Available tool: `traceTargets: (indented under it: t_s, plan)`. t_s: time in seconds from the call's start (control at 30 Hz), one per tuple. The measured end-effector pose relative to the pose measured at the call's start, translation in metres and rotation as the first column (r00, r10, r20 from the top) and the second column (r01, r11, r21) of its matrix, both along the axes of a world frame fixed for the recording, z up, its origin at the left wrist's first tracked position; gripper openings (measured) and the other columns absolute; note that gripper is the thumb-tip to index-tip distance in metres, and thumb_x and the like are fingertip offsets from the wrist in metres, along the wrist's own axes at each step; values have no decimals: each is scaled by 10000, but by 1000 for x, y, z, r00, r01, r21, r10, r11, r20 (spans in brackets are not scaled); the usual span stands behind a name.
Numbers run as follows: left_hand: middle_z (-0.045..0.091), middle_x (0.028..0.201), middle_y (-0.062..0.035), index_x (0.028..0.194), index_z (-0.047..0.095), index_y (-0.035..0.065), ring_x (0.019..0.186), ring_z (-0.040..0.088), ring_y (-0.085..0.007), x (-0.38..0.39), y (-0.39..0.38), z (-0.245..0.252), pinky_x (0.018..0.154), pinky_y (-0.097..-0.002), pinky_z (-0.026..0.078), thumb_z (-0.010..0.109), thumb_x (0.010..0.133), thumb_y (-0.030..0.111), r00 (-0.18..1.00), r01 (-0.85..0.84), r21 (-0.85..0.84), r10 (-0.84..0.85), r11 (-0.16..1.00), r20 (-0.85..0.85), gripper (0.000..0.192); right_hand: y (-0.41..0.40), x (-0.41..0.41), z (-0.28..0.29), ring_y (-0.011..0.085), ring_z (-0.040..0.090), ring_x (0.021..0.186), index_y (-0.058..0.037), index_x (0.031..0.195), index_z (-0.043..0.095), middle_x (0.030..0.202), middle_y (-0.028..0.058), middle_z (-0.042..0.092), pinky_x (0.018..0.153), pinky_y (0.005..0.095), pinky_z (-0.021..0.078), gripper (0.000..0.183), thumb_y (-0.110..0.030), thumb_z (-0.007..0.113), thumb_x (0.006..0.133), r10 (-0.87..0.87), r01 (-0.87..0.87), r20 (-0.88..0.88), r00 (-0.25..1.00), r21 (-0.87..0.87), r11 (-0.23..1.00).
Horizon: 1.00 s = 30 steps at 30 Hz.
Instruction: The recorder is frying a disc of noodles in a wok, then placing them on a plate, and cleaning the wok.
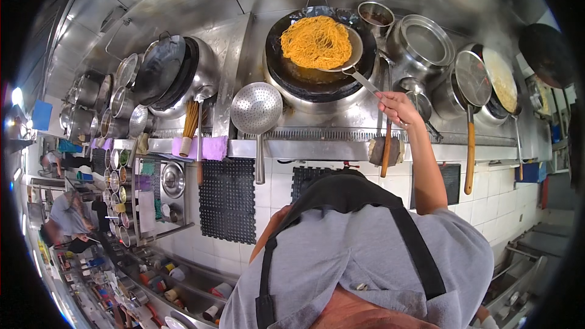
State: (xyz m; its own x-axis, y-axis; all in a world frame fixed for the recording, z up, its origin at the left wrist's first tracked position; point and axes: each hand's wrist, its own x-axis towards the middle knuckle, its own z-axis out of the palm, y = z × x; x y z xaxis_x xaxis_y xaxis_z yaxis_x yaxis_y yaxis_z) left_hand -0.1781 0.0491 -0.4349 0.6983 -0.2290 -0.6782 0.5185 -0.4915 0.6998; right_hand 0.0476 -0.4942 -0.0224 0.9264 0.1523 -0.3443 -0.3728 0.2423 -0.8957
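Note:
My right hand grips the metal handle of a round strainer. A flat tangle of yellow-orange noodles lies on the strainer, over a black wok with oily liquid at its bottom. My left hand is not in view; only part of that arm shows beside the apron. A perforated metal ladle rests to the left of the wok, its handle over the counter's edge. Close to my right wrist, a wooden-handled tool lies across a dark folded cloth.
Stacked woks and a bamboo brush stand at left. Pots, a wooden-handled mesh strainer and a steaming pale-filled wok are at right. Other people are at far left.

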Motion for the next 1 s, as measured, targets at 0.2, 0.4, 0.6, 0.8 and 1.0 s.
traceTargets:
  t_s: [0.2, 0.4, 0.6, 0.8, 1.0]
  plan:
    - [667, 764, -145, 990, 708, -18, 711, 665, -245, 11, 1, 2, 512, -360, 541, 637, 839, 538, 1000, 21, -7, -21, 1000, -8, 581, 35, -23, 29, 71, 477, 461, 108, 1346, 418, 762, 98, 614, 353, 233, 350, 453, -38, 514, 928, -250, 321, 245, 937, -318, 892]
    - [667, 767, -149, 994, 706, -20, 712, 666, -248, 19, 3, 12, 513, -362, 543, 635, 836, 550, 999, 34, -15, -34, 999, -36, 596, 88, -37, 20, 59, 429, 442, 36, 1419, 389, 760, 54, 589, 375, 222, 359, 480, 1, 471, 947, -372, 511, 379, 847, -391, 766]
    - [667, 770, -152, 998, 703, -23, 713, 667, -251, 16, 5, 20, 514, -364, 545, 634, 832, 561, 998, 8, -24, -9, 1000, -65, 612, 92, -51, 31, 114, 550, 595, -1, 1332, 537, 727, 84, 654, 568, 293, 454, 428, -36, 522, 905, -243, 509, 470, 849, -602, 614]
    - [667, 774, -156, 1002, 701, -26, 714, 668, -254, 12, 8, 23, 515, -366, 547, 633, 829, 573, 997, 2, -25, -4, 1000, -80, 627, 89, -55, 32, 38, 457, 568, 0, 1341, 527, 737, 9, 610, 505, 220, 387, 427, -24, 513, 915, -125, 448, 494, 860, -616, 648]
    - [667, 777, -159, 1007, 698, -29, 715, 669, -258, 13, 8, 21, 517, -369, 549, 632, 826, 585, 996, 42, -15, -43, 999, -84, 643, 95, -51, 37, 45, 442, 498, 0, 1326, 536, 735, 16, 605, 424, 229, 367, 413, -20, 494, 915, -77, 175, 216, 973, -484, 857]
